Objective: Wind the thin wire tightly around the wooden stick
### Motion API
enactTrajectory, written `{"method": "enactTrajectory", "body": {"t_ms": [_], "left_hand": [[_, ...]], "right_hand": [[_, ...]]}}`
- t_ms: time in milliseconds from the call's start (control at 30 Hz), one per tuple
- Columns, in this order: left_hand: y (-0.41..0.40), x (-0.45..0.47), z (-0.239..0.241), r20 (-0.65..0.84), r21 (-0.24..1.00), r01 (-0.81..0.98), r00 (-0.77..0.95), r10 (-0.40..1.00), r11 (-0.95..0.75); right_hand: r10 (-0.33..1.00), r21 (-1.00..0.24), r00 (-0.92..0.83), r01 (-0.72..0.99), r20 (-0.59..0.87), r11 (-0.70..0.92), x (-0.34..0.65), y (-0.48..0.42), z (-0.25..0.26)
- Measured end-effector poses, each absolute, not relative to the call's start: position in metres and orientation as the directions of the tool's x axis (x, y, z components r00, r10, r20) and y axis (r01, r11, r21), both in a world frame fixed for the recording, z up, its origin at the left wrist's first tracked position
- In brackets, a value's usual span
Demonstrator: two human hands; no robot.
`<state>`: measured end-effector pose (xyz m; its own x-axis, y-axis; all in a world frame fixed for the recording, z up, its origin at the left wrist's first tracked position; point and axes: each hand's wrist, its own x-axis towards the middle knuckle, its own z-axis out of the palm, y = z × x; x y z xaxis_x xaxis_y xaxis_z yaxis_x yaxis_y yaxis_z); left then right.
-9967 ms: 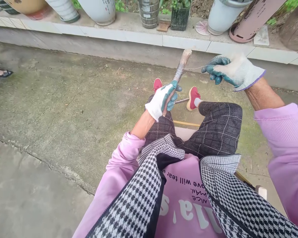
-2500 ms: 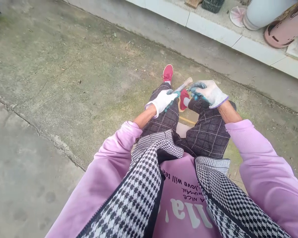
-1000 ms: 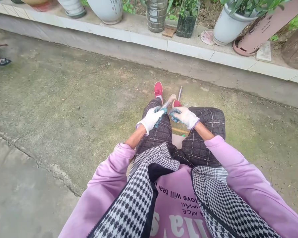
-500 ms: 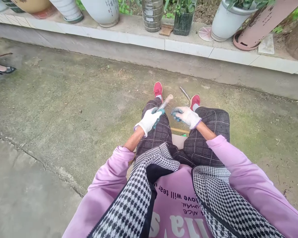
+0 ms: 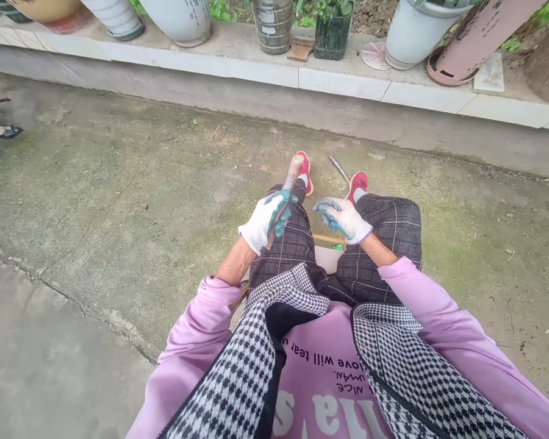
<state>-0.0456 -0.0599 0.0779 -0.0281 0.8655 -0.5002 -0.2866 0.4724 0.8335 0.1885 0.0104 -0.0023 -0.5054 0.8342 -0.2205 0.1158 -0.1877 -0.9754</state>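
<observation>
My left hand (image 5: 268, 219), in a white glove with a blue-green coated palm, is closed round a short rod (image 5: 291, 174). The rod has a pale, rounded far end and a shiny, silvery middle; a brownish end shows below the glove. It points away over my left knee, its far end overlapping a red shoe (image 5: 304, 167) in the view. To the right, my right hand (image 5: 341, 218), in a matching glove, is apart from the rod. Its fingers are curled in together, and whatever they may hold is hidden.
A thin, speckled stick (image 5: 339, 168) lies on the concrete ground beside my right shoe (image 5: 357, 184). Ahead runs a low tiled ledge (image 5: 265, 74) bearing several flower pots (image 5: 178, 21). Another person's foot (image 5: 0, 130) is at the far left. Something yellow (image 5: 326, 239) shows between my knees.
My left hand has moved slightly left and nearer, turning the rod more upright; its brownish lower end now shows. My right hand has shifted little. My left foot has moved right.
</observation>
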Motion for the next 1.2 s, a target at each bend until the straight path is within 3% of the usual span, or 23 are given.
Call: {"method": "enactTrajectory", "body": {"t_ms": [200, 667, 933, 1200], "left_hand": [[-0.077, -0.030, 0.085, -0.430, 0.836, -0.275, 0.210, 0.878, 0.475], [-0.095, -0.052, 0.090, -0.170, 0.883, -0.381, 0.285, 0.943, 0.274], [-0.105, -0.050, 0.102, -0.307, 0.878, -0.312, 0.217, 0.927, 0.364], [-0.113, -0.061, 0.110, -0.270, 0.863, -0.416, 0.098, 0.958, 0.286]], "right_hand": [[0.838, -0.961, -0.483, 0.028, -0.254, -0.275, 0.190, 0.031, -0.013], [0.828, -0.920, -0.415, 0.069, -0.378, -0.386, 0.201, 0.036, -0.046], [0.880, -0.969, -0.427, 0.210, -0.210, -0.129, 0.195, 0.014, -0.020], [0.885, -0.992, -0.466, 0.116, -0.017, 0.043, 0.178, -0.039, 0.070]]}}
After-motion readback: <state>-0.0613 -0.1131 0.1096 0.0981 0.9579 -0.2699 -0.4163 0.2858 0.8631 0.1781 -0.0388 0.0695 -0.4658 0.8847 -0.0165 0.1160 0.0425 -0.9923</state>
